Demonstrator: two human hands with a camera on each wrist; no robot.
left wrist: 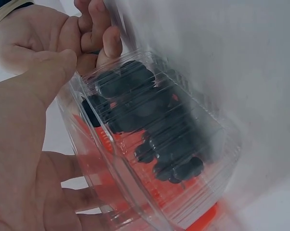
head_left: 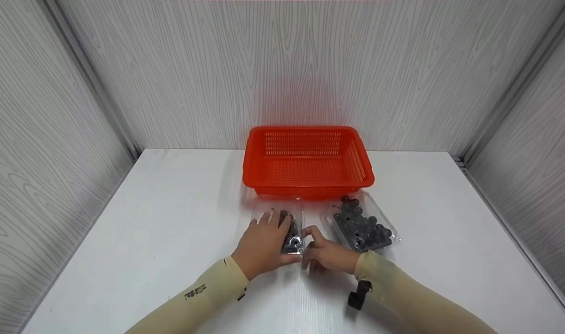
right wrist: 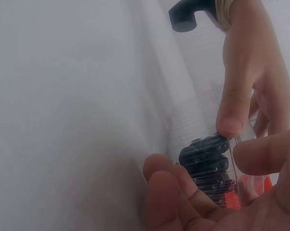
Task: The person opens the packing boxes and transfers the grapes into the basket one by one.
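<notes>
A clear plastic box of dark grapes (head_left: 292,242) lies in front of the red basket. My left hand (head_left: 263,241) grips it from above, fingers spread across the top and thumb along the near end. In the left wrist view the dark grapes (left wrist: 145,103) show through the ribbed plastic. On the box's right side is my right hand (head_left: 331,253), its loosely bent fingers right at the near corner. The right wrist view has the right thumb (right wrist: 258,156) beside the box's edge, with the left thumb (right wrist: 230,122) on the plastic above it.
A red plastic basket (head_left: 307,189) with slotted walls stands at the back of the white table (head_left: 185,208). To the right of my hands lies a second clear box of dark grapes (head_left: 363,227), set at an angle. Pale wood-grain panels (head_left: 194,69) enclose the back and sides.
</notes>
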